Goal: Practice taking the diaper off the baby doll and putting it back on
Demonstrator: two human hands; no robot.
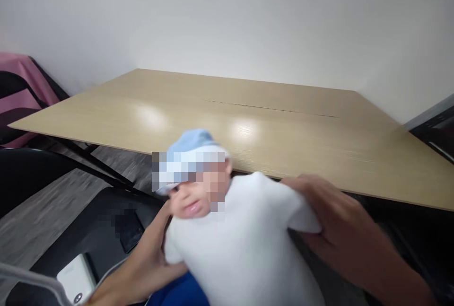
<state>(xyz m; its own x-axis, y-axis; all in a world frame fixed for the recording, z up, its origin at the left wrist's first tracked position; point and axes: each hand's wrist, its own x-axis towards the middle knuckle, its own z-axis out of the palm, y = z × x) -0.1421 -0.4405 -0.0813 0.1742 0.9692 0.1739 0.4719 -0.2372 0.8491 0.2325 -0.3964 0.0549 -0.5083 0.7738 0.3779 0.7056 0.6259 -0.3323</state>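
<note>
A baby doll (pixel 244 240) in a white short-sleeved top and a light blue cap (pixel 193 147) with a white brim leans back just before the table's front edge. Its head tilts toward the left, and part of it is blurred out. My left hand (pixel 158 249) is closed around the doll's side at the left sleeve, thumb in front and fingers partly behind. On the other side, my right hand (pixel 331 218) grips the right sleeve, with its fingertips hidden by the cloth. The doll's lower body runs out of view at the bottom.
A light wooden table (pixel 177 93) stands ahead against a white partition (pixel 227 22). At the lower left, a black chair seat (pixel 99 211) carries a dark phone (pixel 131 232) and a white power bank (pixel 76 277) with a cable. Pink cloth (pixel 21 74) hangs over another chair.
</note>
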